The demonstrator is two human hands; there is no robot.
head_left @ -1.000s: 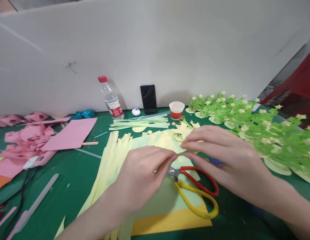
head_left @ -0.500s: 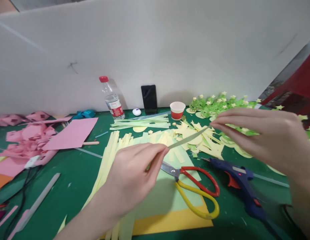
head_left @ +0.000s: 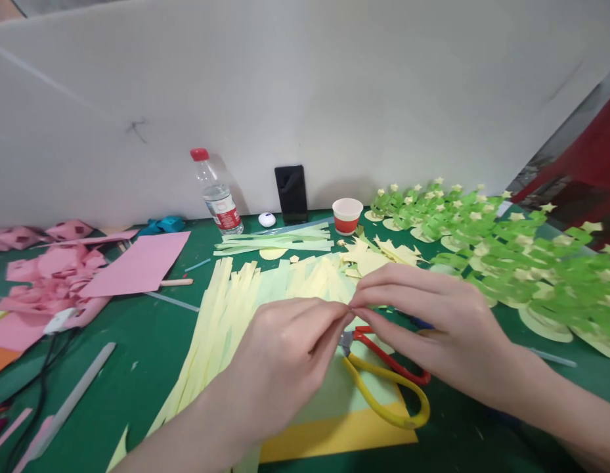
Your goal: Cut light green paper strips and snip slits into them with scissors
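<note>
Over a green table before a white panel, the hands, left and right, pinch together, their contents hidden.

Both hands in touching pinches

The left hand and right hand meet, both pinching, above scissors on pale green paper, near yellow paper strips on the worktop.

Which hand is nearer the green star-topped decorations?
Right. The right hand is at the near left edge of the green decorations; the left hand is farther left, over the pale green sheet.
</note>
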